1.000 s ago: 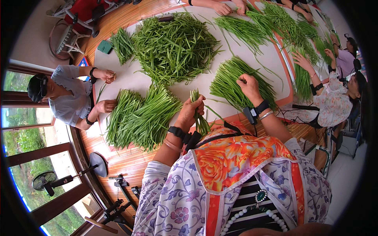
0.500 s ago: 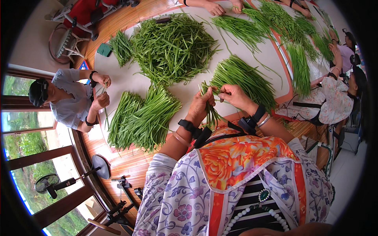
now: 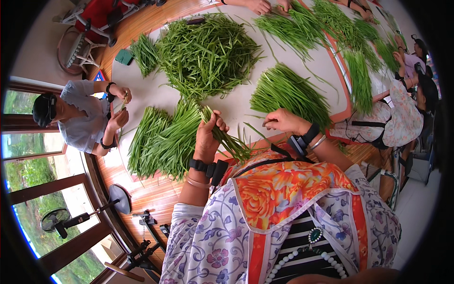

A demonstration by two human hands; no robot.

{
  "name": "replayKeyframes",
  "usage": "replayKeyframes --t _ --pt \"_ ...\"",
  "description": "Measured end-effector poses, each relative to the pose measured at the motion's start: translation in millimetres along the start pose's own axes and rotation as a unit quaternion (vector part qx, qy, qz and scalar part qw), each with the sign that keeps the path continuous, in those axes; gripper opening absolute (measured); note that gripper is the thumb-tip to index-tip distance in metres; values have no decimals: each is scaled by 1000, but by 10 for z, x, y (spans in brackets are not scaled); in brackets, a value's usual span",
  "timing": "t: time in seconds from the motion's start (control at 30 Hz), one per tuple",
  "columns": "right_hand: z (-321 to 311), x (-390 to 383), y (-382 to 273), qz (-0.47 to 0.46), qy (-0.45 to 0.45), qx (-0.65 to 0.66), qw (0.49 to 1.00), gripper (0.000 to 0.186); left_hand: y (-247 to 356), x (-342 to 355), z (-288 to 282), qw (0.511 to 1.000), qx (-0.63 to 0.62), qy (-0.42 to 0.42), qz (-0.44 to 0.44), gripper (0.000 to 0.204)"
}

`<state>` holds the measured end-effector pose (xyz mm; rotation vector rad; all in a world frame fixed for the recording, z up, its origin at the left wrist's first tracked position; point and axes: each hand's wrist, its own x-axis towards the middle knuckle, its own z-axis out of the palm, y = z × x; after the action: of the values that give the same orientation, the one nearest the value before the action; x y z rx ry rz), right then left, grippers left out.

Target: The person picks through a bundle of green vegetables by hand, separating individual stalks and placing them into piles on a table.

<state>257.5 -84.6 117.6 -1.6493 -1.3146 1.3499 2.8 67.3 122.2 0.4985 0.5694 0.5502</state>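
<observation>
Wooden floor and big windows frame a long pale tabletop [image 3: 156, 92] that's basically buried in green stalks. Going left to right: at the left edge a seated person [image 3: 80, 118] in a light shirt holds a stalk or two up between both hands. Just inside from them a neat sorted bundle [image 3: 163, 139] lies at the near edge, all stalks lined up the same way. Right over its tip is the wearer's left hand [image 3: 208, 137], fingers curled tight around a small bunch of stalks [image 3: 227, 139], held slanted above the near edge with the leafy ends pointing back toward the floral apron. Behind it, mid-tabletop, sits the big loose heap [image 3: 208, 52], totally unsorted.

A bit to the right, the right hand [image 3: 283, 120] hovers above the near edge just beside another tidy pile [image 3: 291, 94]; thumb and fingers look pinched together on a thin stalk, though it's too small to be sure. More rows run toward the far right corner, where another person [image 3: 402, 113] leans in.

What I'd worry about: the left-hand bunch is gripped near one end only, so stalks could slide out and drop off the near edge. A slip could also muddle the sorted bundle right below it.
</observation>
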Motion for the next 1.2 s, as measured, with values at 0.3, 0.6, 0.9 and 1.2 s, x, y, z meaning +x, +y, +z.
replayKeyframes --t 0.3,0.6,0.9,1.2 --pt "-416 338 313 -13 331 -346 878 11 -87 -70 -70 999 14 3 -45 18" --pt "-424 234 602 -27 368 -202 907 9 -157 -13 50 995 75 -6 -68 19" --pt "-352 273 489 -33 376 -203 904 17 -251 79 203 991 98 -25 -91 20" --pt "-425 300 508 -44 387 -225 893 15 -226 -12 212 990 108 -12 -87 19"
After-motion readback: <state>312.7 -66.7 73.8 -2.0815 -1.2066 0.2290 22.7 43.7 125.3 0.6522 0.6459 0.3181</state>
